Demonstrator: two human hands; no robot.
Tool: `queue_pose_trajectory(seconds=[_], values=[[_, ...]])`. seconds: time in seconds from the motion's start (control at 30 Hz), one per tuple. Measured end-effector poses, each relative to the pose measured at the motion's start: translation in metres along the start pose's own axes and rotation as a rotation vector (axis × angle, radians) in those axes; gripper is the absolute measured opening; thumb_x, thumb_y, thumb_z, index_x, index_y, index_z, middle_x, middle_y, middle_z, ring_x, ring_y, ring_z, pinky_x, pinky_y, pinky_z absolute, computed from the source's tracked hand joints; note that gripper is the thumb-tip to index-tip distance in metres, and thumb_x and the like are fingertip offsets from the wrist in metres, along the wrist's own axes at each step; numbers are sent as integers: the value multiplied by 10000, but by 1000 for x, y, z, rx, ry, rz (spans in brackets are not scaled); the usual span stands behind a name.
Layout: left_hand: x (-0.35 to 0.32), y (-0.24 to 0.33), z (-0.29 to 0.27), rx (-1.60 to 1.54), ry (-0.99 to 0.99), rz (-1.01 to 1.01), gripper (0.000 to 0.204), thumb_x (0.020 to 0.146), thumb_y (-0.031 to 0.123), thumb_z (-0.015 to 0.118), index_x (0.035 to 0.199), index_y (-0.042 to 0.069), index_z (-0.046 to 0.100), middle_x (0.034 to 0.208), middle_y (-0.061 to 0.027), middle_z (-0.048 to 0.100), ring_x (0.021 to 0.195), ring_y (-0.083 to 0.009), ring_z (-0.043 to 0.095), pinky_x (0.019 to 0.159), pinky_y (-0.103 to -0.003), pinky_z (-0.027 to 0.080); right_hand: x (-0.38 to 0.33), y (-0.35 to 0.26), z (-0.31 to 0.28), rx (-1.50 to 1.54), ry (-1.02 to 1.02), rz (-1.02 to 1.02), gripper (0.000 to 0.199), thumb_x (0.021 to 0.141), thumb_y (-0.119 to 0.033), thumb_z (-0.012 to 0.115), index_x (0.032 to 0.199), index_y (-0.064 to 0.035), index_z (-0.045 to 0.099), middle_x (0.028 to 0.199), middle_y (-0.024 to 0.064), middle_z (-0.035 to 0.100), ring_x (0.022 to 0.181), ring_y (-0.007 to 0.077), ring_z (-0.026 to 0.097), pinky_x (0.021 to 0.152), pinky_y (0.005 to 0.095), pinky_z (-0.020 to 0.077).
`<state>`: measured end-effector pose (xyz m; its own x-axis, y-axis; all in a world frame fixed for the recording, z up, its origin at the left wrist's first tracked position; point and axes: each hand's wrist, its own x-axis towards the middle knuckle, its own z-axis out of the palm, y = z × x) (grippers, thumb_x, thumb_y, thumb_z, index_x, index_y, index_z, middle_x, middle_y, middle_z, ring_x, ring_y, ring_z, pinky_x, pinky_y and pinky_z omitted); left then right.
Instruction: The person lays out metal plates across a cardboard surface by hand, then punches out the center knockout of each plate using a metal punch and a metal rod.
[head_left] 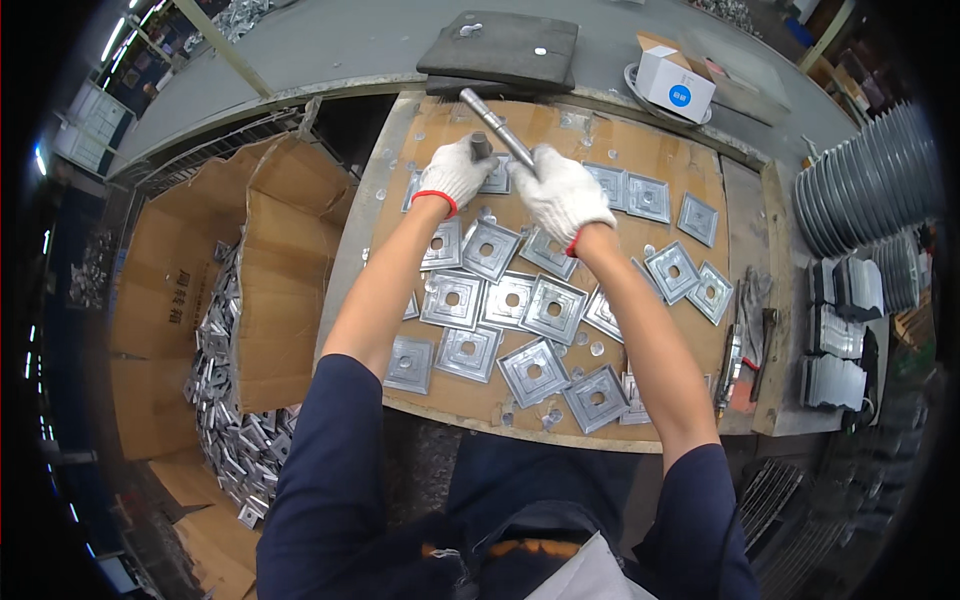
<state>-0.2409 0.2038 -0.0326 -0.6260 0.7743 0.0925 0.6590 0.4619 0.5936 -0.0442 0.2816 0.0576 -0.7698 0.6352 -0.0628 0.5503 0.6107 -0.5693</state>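
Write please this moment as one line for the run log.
left hand: grips short metal punch | right hand: grips metal rod | below: square metal plates on wooden board

Approx. 20 sq. metal plates [553, 309] on board [690, 165], some part hidden by arms. Small round slugs [597, 348]: a dozen or so, too small for exact ct. 2 gloved hands: left [455, 172], right [560, 192]. 1 rod [497, 130]. 1 punch [480, 145]. 1 dark pad [500, 50]. 1 white box [675, 82]. 1 carton [175, 290], plates inside uncountable.
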Motion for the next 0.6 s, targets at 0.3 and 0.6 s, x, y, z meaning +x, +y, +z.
queue_pose_trajectory(seconds=[0.3, 0.6], values=[[-26, 37, -21, -176, -59, 1, 366, 942, 331, 759, 1156, 34, 747, 957, -117, 792, 865, -234, 741, 860, -360, 582, -70, 57, 21, 58, 39, 179, 548, 1079, -550, 508, 1194, -26, 622, 993, 328, 744, 989, 545, 714, 889, 595, 564], [-50, 54, -43, -157, -128, -34, 373, 928, 326, 789, 1172, 46, 756, 947, -106, 792, 850, -201, 744, 847, -342, 588, -83, 51, 24, 108, -7, 194, 510, 1092, -507, 468, 1228, -30, 585, 993, 307, 756, 977, 528, 726, 906, 606, 557]])
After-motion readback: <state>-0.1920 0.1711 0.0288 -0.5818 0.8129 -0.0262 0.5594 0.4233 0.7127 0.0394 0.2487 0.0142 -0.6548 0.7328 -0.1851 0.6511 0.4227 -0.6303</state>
